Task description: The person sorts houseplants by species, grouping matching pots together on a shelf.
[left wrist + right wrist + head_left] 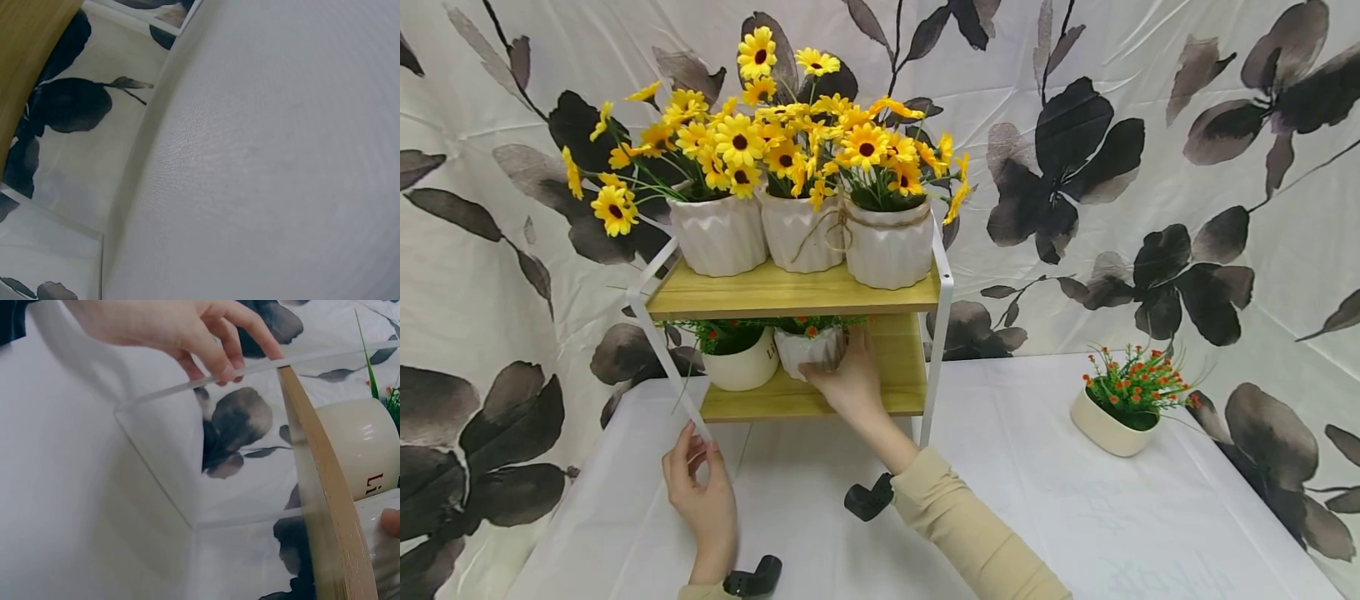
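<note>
My right hand reaches onto the lower board of a two-tier shelf and grips a small white ridged flowerpot with red-orange flowers. The thumb lies across the pot's front, the fingers at its right side. A cream flowerpot stands just left of it; in the right wrist view this pot shows red lettering. With bent fingers my left hand holds the shelf's white metal frame at its front left leg, below the lower board. The left wrist view shows no hand.
Three white pots of yellow flowers, among them a twine-tied pot, fill the top board. An oval cream planter with orange flowers sits on the white-covered table at the right. Behind hangs a floral-print cloth.
</note>
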`<act>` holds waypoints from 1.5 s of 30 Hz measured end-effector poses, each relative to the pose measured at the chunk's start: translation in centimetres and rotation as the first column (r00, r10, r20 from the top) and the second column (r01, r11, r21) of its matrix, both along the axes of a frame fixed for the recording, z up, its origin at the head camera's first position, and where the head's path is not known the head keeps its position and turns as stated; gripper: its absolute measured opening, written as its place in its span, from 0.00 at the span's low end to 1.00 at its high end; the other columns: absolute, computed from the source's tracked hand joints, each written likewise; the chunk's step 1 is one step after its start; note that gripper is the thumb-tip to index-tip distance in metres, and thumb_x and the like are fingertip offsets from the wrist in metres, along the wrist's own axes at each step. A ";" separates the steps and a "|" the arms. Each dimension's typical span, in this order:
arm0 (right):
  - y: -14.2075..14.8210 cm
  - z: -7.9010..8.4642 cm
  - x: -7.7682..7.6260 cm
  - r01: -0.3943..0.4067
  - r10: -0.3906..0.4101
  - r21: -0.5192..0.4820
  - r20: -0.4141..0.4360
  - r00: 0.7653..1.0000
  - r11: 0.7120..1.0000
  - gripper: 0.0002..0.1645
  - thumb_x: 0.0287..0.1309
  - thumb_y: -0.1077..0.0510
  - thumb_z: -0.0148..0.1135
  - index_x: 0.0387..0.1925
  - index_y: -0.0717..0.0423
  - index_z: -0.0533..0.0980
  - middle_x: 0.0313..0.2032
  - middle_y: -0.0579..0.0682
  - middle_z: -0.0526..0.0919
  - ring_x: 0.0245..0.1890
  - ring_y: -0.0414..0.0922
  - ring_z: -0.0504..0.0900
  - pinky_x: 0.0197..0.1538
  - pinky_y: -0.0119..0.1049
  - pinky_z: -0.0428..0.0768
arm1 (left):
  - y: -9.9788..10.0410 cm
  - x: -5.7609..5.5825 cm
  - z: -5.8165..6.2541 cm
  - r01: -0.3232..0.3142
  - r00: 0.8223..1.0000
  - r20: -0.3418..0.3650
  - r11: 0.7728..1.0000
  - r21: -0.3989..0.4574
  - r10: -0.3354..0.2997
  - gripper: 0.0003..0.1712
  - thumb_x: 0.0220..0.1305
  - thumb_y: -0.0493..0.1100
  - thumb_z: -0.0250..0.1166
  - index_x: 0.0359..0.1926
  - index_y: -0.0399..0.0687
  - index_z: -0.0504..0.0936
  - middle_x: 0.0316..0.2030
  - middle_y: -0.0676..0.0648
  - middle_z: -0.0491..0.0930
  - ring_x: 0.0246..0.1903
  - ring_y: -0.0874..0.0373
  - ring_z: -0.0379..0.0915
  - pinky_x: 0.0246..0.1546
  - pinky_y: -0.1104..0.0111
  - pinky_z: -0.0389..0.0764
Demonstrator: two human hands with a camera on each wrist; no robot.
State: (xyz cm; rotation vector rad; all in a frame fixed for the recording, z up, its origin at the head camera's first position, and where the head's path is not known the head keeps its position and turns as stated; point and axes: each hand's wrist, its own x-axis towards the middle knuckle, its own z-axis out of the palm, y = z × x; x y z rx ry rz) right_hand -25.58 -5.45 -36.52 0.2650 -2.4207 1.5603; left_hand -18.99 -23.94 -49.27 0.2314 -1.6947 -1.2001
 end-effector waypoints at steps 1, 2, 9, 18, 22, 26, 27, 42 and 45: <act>0.0 0.0 0.0 0.002 -0.002 -0.001 -0.001 1.000 1.000 0.56 0.47 0.49 0.72 0.69 0.68 0.54 0.67 0.65 0.61 0.67 0.60 0.65 0.67 0.54 0.69 | 0.0 0.0 0.1 0.002 1.000 0.002 1.000 0.004 -0.002 0.24 0.63 0.28 0.59 0.61 0.43 0.75 0.41 0.65 0.68 0.45 0.72 0.67 0.49 0.84 0.70; 0.0 0.0 -0.1 0.003 -0.003 -0.001 0.002 1.000 1.000 0.56 0.47 0.48 0.72 0.69 0.68 0.54 0.68 0.65 0.60 0.67 0.60 0.64 0.67 0.54 0.69 | 0.0 0.0 0.1 0.004 1.000 0.001 1.000 0.009 -0.004 0.24 0.63 0.28 0.59 0.60 0.43 0.75 0.40 0.64 0.68 0.45 0.72 0.67 0.49 0.83 0.70; 0.1 0.1 0.0 -0.006 0.006 0.003 0.000 1.000 1.000 0.55 0.48 0.49 0.72 0.69 0.67 0.53 0.68 0.65 0.60 0.67 0.61 0.65 0.67 0.55 0.69 | 0.1 -0.1 0.4 0.020 1.000 0.006 0.999 0.042 -0.020 0.24 0.62 0.27 0.59 0.60 0.42 0.75 0.40 0.67 0.67 0.45 0.74 0.67 0.49 0.83 0.70; 0.9 -0.1 1.0 -0.055 0.055 -0.064 -0.002 0.998 0.996 0.45 0.51 0.53 0.71 0.65 0.60 0.58 0.60 0.59 0.70 0.61 0.55 0.73 0.62 0.49 0.75 | 0.0 0.0 0.1 0.016 1.000 0.018 0.999 0.031 -0.016 0.24 0.63 0.29 0.59 0.61 0.42 0.75 0.40 0.69 0.66 0.45 0.76 0.66 0.49 0.83 0.70; 1.6 -0.1 2.0 -0.090 0.091 -0.129 0.004 0.996 0.988 0.49 0.50 0.54 0.71 0.69 0.58 0.55 0.64 0.59 0.67 0.65 0.55 0.69 0.67 0.51 0.70 | 0.1 0.0 0.2 0.010 1.000 0.018 0.999 0.039 -0.010 0.24 0.63 0.28 0.60 0.60 0.42 0.75 0.40 0.68 0.66 0.45 0.75 0.66 0.49 0.82 0.71; 2.3 -0.1 3.2 -0.112 0.115 -0.171 0.009 0.993 0.979 0.50 0.52 0.55 0.70 0.71 0.57 0.54 0.68 0.58 0.64 0.68 0.56 0.65 0.69 0.51 0.67 | 0.2 0.0 0.1 0.014 1.000 -0.001 0.999 0.048 -0.014 0.23 0.62 0.27 0.60 0.59 0.41 0.76 0.40 0.66 0.67 0.44 0.74 0.66 0.48 0.82 0.71; 2.5 -0.1 3.5 -0.112 0.116 -0.174 0.014 0.993 0.978 0.49 0.52 0.54 0.70 0.71 0.57 0.55 0.68 0.58 0.64 0.68 0.56 0.65 0.69 0.50 0.68 | 0.2 0.0 0.1 0.012 1.000 -0.006 0.999 0.043 -0.012 0.23 0.62 0.27 0.59 0.59 0.41 0.76 0.40 0.66 0.67 0.45 0.74 0.66 0.48 0.82 0.71; 5.0 -0.7 7.2 -0.178 0.176 -0.209 -0.028 0.984 0.962 0.44 0.54 0.54 0.69 0.68 0.57 0.59 0.66 0.58 0.67 0.67 0.55 0.66 0.70 0.51 0.65 | 0.2 0.0 0.4 0.011 1.000 -0.028 1.000 0.020 -0.011 0.23 0.62 0.26 0.59 0.59 0.40 0.76 0.40 0.66 0.67 0.44 0.73 0.67 0.48 0.85 0.71; 5.7 -1.0 8.0 -0.191 0.191 -0.206 -0.022 0.981 0.960 0.43 0.54 0.54 0.69 0.68 0.55 0.59 0.66 0.57 0.67 0.67 0.53 0.66 0.71 0.51 0.65 | 0.2 0.0 0.4 0.008 1.000 -0.023 1.000 0.020 -0.008 0.24 0.62 0.26 0.59 0.59 0.40 0.76 0.40 0.67 0.67 0.44 0.74 0.67 0.48 0.85 0.70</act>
